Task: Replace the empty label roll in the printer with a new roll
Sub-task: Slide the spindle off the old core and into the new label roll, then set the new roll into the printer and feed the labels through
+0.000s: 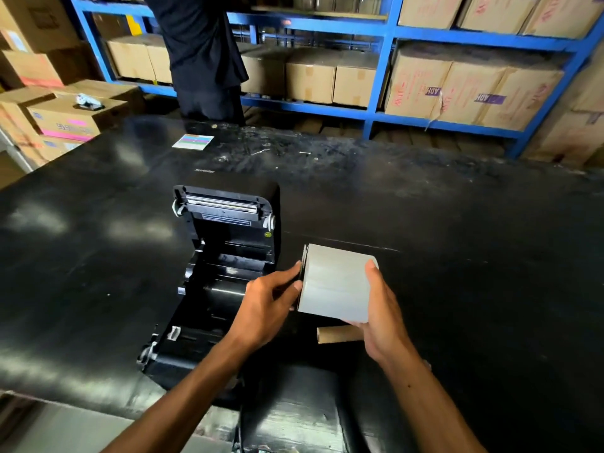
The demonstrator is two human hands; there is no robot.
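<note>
A black label printer lies on the black table with its lid swung open toward the far side; its roll bay looks bare. Just right of it I hold a full white label roll above the table. My left hand grips the roll's left end, fingers at the core. My right hand clasps its right end, thumb on top. A brown cardboard core, the spent roll, lies on the table below the new roll, partly hidden by my right hand.
A coloured card lies at the table's far edge. A person in dark clothes stands beyond it, in front of blue shelving stacked with cardboard boxes. More boxes are piled at the left.
</note>
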